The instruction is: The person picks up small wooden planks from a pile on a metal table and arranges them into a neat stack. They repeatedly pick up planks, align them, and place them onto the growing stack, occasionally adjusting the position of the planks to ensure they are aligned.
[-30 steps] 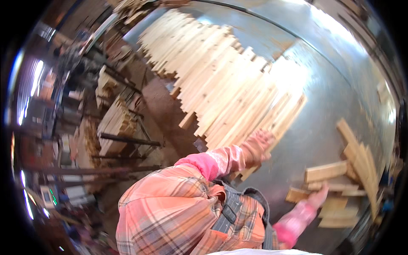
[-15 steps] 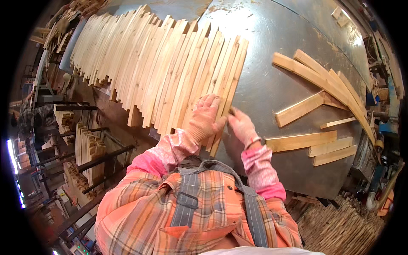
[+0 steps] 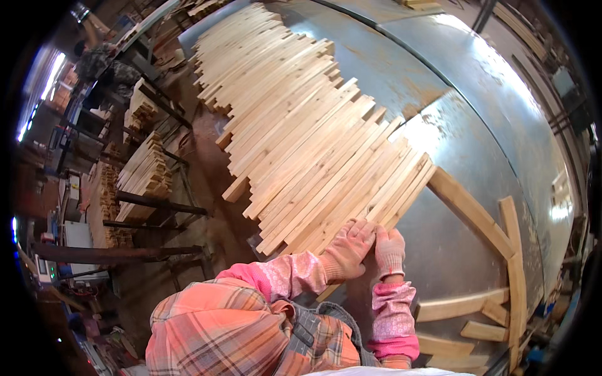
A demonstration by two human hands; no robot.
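A long row of pale wooden strips (image 3: 301, 144) lies side by side on a metal table (image 3: 464, 188). My left hand (image 3: 350, 247), in a light work glove, rests on the near part of the last strips, its fingers stretched out. Close beside it, my right hand (image 3: 390, 249) is gloved too and meets the outer edge of the row. Its fingers are bent and pressed together; whatever they hold is hidden. Patterned pink sleeves cover both forearms.
On the table's right, longer wooden pieces (image 3: 471, 210) lie crosswise, with shorter blocks (image 3: 486, 331) near them. At left, stacked strips (image 3: 145, 178) sit on a rack with dark metal bars (image 3: 160, 204). Farther back there, a person in camouflage clothing (image 3: 116, 72) is visible.
The view has swung, so the row and rack appear farther right. My right hand has come closer to my left, against the row's edge. My left hand stays on the strips.
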